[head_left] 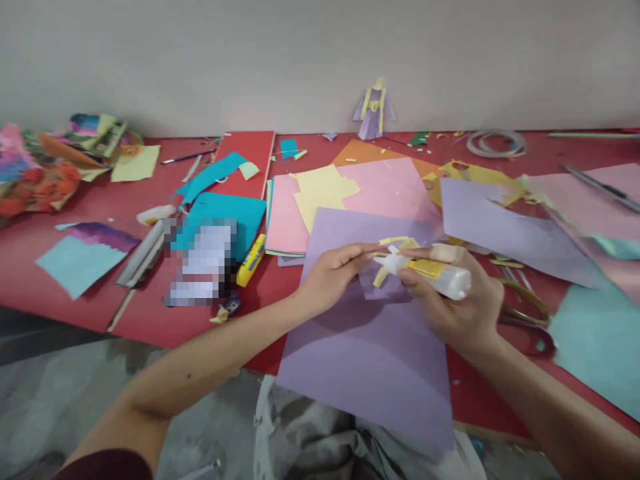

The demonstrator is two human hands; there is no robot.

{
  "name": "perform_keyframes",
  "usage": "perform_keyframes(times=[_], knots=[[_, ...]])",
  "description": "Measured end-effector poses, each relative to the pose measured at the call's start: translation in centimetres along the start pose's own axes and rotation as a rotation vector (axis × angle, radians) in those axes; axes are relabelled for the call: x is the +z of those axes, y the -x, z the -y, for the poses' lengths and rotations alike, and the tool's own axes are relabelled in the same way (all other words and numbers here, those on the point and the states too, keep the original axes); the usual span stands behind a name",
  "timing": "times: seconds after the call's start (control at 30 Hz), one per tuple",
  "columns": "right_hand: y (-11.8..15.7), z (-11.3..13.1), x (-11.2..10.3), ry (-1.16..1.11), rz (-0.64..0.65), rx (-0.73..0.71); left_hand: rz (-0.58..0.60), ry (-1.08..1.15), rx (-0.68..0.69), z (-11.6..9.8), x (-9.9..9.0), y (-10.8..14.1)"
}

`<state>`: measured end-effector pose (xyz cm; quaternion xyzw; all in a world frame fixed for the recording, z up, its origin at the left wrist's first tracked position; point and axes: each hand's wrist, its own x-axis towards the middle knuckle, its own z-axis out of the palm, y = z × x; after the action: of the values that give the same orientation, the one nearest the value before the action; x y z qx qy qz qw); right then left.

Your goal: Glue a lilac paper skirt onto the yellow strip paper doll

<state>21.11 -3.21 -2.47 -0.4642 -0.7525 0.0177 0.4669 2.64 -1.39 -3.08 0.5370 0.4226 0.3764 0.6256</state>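
Observation:
A white glue bottle with a yellow label (427, 269) lies tilted in my right hand (457, 297), its nozzle pointing left. My left hand (335, 277) is closed, with its fingertips pinching the edge of a small purple and yellow paper piece (383, 283) near the nozzle. The fingertips of both hands almost meet there, and the exact contact is too small to tell. Beneath both hands spreads a large purple sheet (365, 367), which overhangs the table's front edge.
A finished paper dress figure (374, 110) leans on the wall. Pink sheets (287, 213), a yellow glue stick (251, 260), a blurred phone (205, 260) and a steel ruler (145, 253) lie left; scissors (530, 333), a torn purple sheet (510, 230) and a coiled tube (497, 143) lie right.

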Motion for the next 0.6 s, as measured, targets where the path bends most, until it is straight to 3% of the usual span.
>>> perform_keyframes(times=[0.33, 0.43, 0.6], knots=[[0.03, -0.54, -0.36, 0.0, -0.038, -0.012, 0.022, 0.063, -0.04, -0.33, -0.07, 0.09], [-0.12, -0.37, -0.44, 0.046, -0.047, 0.003, 0.025, 0.027, 0.053, -0.52, -0.24, 0.12], [-0.17, 0.05, -0.27, 0.009, -0.023, -0.093, 0.012, -0.02, 0.048, -0.34, -0.41, 0.22]])
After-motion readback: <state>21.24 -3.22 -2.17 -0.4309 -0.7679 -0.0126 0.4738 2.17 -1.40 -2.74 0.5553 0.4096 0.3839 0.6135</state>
